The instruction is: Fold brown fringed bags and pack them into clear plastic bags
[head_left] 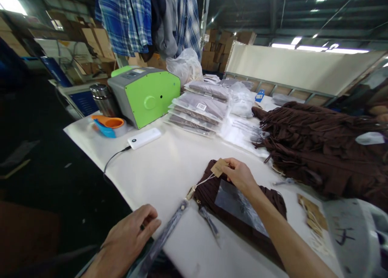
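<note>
A dark brown pleated bag (207, 188) lies on the white table, with a clear plastic sheet (232, 199) on top. Between the thumb and fingers of my right hand (239, 173) is a tan cardboard hang tag (218, 167), tied by white string to the bag's strap end. The plastic-wrapped strap (171, 225) runs down from the bag past my left hand (133, 233). That hand is beside the strap, fingers loosely curled, thumb a little apart, nothing visible in it. A short wrapped zipper pull (209, 222) hangs from the bag's near side.
Bagged goods (200, 108) are stacked at the back beside a green-grey machine (148, 94). Left of them are a white power bank (144, 138), a tape roll (110, 124) and a steel flask (103, 100). More brown bags (318, 140), loose tags (313, 213) and a grey plastic object (348, 233) occupy the right.
</note>
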Tool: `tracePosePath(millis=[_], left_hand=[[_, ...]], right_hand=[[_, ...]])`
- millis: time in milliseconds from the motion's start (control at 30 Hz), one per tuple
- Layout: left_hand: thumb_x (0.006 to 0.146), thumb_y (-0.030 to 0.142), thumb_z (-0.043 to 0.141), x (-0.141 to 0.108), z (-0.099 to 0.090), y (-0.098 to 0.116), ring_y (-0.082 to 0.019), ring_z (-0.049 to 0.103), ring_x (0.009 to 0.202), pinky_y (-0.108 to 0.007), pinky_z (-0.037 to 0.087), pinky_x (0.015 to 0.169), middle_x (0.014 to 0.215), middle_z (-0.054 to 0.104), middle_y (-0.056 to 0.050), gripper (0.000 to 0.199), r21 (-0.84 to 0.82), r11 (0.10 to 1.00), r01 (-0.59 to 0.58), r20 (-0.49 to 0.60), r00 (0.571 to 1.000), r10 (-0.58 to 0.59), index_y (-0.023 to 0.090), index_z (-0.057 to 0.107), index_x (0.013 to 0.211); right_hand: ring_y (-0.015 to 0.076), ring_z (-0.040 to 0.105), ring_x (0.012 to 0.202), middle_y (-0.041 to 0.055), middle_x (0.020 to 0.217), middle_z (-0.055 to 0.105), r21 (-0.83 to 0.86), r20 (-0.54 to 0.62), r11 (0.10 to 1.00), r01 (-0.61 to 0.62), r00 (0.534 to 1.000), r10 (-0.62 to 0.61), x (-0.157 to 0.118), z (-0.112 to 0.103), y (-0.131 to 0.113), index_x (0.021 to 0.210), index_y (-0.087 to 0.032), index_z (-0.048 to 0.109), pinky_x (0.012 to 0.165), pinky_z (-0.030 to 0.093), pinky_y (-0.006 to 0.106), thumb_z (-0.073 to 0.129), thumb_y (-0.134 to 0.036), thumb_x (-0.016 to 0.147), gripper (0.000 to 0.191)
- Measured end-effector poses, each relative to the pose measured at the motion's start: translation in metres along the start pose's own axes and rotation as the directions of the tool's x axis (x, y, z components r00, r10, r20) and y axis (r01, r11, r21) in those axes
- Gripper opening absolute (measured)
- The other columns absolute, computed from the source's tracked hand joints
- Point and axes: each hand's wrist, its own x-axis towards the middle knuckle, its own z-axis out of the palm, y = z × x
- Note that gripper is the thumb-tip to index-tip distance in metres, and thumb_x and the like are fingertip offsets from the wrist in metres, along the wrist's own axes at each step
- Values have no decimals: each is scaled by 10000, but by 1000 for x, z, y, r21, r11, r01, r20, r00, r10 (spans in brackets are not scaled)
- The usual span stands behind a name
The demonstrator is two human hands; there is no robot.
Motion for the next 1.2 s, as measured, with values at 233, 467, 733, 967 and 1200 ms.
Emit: tracePosePath(millis=[233, 467, 733, 967, 1200], left_hand=[[893, 559, 441, -26, 26, -22, -169, 612, 738, -261, 437, 694, 792, 642, 24, 334, -233, 972, 39, 148, 989, -4, 239, 534, 913], [753, 774, 522, -37, 48, -34, -162, 538, 616, -271, 412, 591, 731, 528, 34, 703, -618, 784, 60, 145, 989, 39, 249, 451, 1215], [929, 546, 464, -10, 19, 66, -194, 609, 904, -292, 480, 788, 1008, 657, -61, 409, -730, 672, -125, 197, 903, 382, 203, 618, 1091], [868, 88, 479, 21, 53, 105, -179, 559, 1021, -294, 433, 914, 1086, 615, -41, 337, -226, 713, -664, 141, 702, 698, 238, 577, 1154], [859, 78, 544, 43, 79, 86, -180, 586, 906, -277, 485, 806, 984, 604, -13, 217, 312, 671, -672, 283, 740, 610, 227, 545, 1015]], right_hand=[[94, 444, 434, -54, 586, 540, 56, -121, 998, 4, 993, 3, 12, -1, -2, 1064, -159, 593, 412, 274, 221, 635, -440, 722, 444], [90, 442, 435, -64, 584, 521, 117, -173, 993, 22, 985, -2, 13, -4, -4, 1074, -158, 596, 419, 284, 220, 663, -369, 696, 439], [88, 465, 455, -53, 600, 546, 229, -93, 971, 70, 994, -50, 0, -10, -26, 1028, -155, 602, 390, 290, 203, 640, -334, 716, 362], [73, 475, 435, -61, 576, 557, 224, -43, 972, 66, 997, -58, -9, -29, -16, 936, -160, 644, 385, 268, 188, 687, -262, 721, 242], [72, 438, 409, -71, 530, 518, 286, -2, 957, 37, 999, -38, -7, -23, -4, 909, -162, 631, 374, 271, 188, 677, -293, 751, 210]])
